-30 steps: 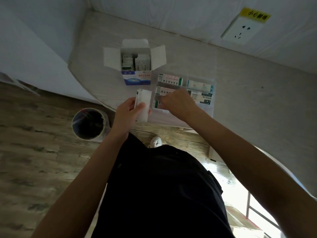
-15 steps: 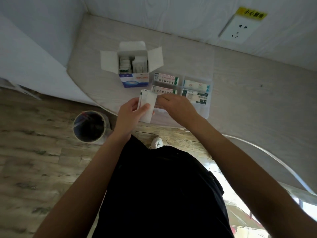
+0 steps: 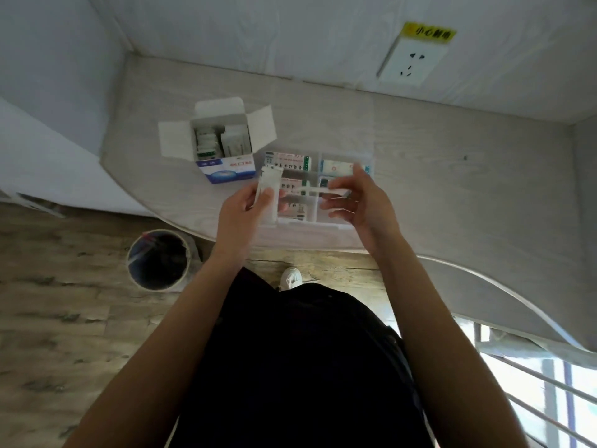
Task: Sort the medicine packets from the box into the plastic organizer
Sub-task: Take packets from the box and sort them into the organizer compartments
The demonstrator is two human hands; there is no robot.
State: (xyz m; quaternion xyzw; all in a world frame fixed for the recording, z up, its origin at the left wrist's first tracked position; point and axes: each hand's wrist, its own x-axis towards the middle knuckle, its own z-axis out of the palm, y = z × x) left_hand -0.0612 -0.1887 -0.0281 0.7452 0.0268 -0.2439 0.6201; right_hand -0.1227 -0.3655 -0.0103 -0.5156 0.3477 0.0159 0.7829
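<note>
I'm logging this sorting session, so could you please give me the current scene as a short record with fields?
Setting: curved light wood table in a corner, wall socket behind
Box: open cardboard box, flaps spread, packets still inside
Organizer: clear plastic organizer beside the box, far compartments holding packets
Left hand: left hand grips a stack of white packets
Right hand: right hand holds one packet over the organizer
Floor: round bin under the table edge
</note>
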